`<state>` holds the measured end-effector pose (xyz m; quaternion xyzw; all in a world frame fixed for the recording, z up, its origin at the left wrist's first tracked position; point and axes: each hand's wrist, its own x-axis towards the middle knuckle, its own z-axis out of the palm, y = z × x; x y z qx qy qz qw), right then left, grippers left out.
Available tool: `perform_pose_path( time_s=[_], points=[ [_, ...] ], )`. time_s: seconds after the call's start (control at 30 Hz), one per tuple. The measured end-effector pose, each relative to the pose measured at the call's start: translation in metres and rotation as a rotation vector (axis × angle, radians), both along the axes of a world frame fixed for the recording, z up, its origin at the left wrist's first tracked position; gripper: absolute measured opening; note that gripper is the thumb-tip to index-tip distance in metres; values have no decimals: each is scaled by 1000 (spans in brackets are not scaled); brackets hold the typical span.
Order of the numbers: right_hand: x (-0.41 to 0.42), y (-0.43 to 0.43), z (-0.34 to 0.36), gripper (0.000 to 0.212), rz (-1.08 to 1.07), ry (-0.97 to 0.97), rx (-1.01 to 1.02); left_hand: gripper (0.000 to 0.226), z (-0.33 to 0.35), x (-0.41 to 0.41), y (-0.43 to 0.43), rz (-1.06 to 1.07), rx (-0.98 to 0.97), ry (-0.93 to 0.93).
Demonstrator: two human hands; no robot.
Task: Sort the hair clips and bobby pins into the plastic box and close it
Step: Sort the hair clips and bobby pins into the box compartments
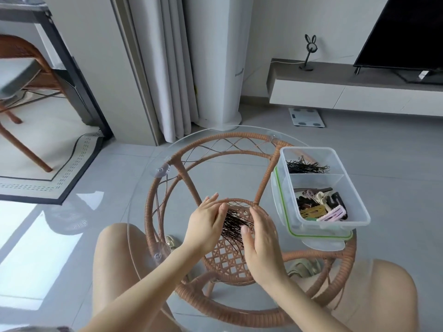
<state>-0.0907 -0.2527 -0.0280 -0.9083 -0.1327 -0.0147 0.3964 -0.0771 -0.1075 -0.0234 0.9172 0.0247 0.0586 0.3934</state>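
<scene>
**Worktop.** A round glass worktop (223, 180) rests on a woven rattan frame (191, 152). The person sits at its near edge, with both knees visible under the glass.

**Loose bobby pins.** A pile of dark bobby pins (233, 224) lies on the glass near the centre, between the two hands.

**Left hand.** The left hand (206, 222) stands on edge at the left side of the pile. Its fingers are extended and close together, with the fingertips against the pins. The grip is not closed round anything.

**Right hand.** The right hand (262, 238) stands on edge at the right side of the pile, palm facing the left hand. Its fingers are straight and its thumb (245, 232) lies against the pins. This grip holds nothing either; it only presses on the pile.

**Plastic box.** The clear plastic box (354, 202) sits on the right part of the worktop, uncovered. A divider (316, 175) splits it into two compartments:
- Far compartment: black bobby pins (306, 167).
- Near compartment: hair clips (321, 207) in black, cream, pink and yellow.

**Lid.** The lid (323, 244), with a green seal, lies under the box and projects past its left and near sides.

**Surroundings.** A floor scale (306, 117) lies near a low cabinet (347, 97) that carries a television (407, 32).
</scene>
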Motion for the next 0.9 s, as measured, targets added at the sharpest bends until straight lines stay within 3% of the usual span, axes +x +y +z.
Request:
perform_pose_path(
  time_s=[0.17, 0.33, 0.43, 0.53, 0.6, 0.67, 0.73, 0.83, 0.9],
  points=[
    [13, 39, 6, 36, -179, 49, 189, 48, 2, -1, -14, 91, -117, -84],
    [21, 53, 17, 30, -177, 132, 346, 45, 17, -2, -13, 98, -282, -38],
    [27, 32, 25, 42, 31, 99, 119, 34, 28, -4, 3, 18, -128, 53],
    [35, 5, 29, 78, 310, 82, -357, 76, 37, -9, 27, -192, 123, 238],
    [37, -3, 31, 91, 429, 19, -586, 90, 38, -12, 36, -305, 314, 286],
    [39, -2, 32, 85, 459, -42, -598, 93, 36, -12, 38, -382, 492, 270],
    [41, 1, 33, 64, 455, -45, -523, 93, 33, -10, 37, -398, 553, 238],
    [42, 7, 37, 36, 469, -42, -481, 77, 29, -5, 35, -355, 510, 146],
    [44, 9, 40, 29, 477, -39, -496, 66, 29, -2, 35, -338, 457, 134]
  ],
)
